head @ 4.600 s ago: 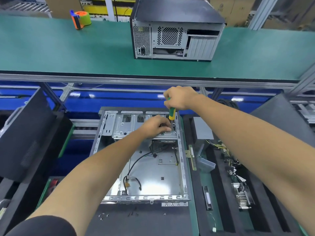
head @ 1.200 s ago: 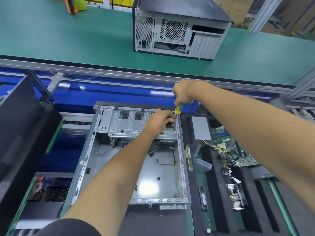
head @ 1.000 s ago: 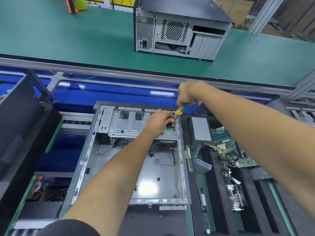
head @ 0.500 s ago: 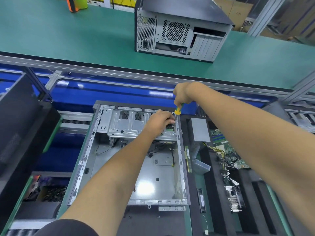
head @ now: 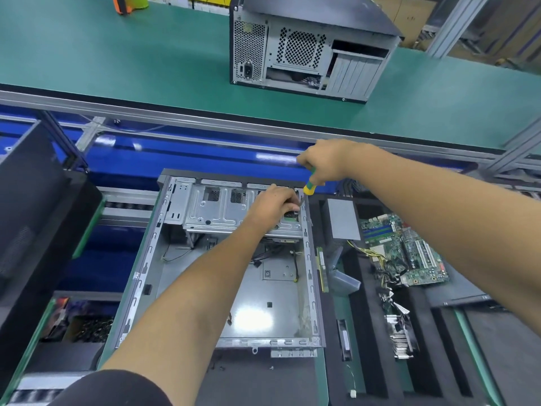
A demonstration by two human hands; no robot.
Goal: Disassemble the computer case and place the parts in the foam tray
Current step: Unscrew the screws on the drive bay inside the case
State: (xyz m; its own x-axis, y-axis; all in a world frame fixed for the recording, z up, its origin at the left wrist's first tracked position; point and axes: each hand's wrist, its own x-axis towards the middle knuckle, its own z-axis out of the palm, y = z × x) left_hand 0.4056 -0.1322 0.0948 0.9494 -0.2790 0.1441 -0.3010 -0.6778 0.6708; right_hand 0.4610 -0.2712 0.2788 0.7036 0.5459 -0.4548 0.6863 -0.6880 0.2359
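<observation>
The open computer case [head: 146,268] lies on its side in front of me, its grey floor bare except for loose black cables. A metal drive cage [head: 216,212] spans its far end. My left hand [head: 272,206] rests on the cage's right part, fingers curled down onto a small dark part by the case's right wall. My right hand [head: 325,162] grips a yellow-and-green screwdriver [head: 308,187], held upright with its tip down at the far right corner of the case. The black foam tray [head: 363,332] lies to the right, holding a motherboard [head: 407,253], a grey power supply [head: 342,219] and a heatsink [head: 401,338].
A second, closed computer case [head: 307,45] stands on the green conveyor belt [head: 117,63] beyond. A black side panel [head: 32,212] leans at the left. Small screws [head: 216,367] lie on the mat near the case's front edge. An orange tape dispenser [head: 126,2] sits at the far left.
My right hand has shifted slightly around the screwdriver at the same corner. My left hand stays on the drive cage. The camera view has drifted a little.
</observation>
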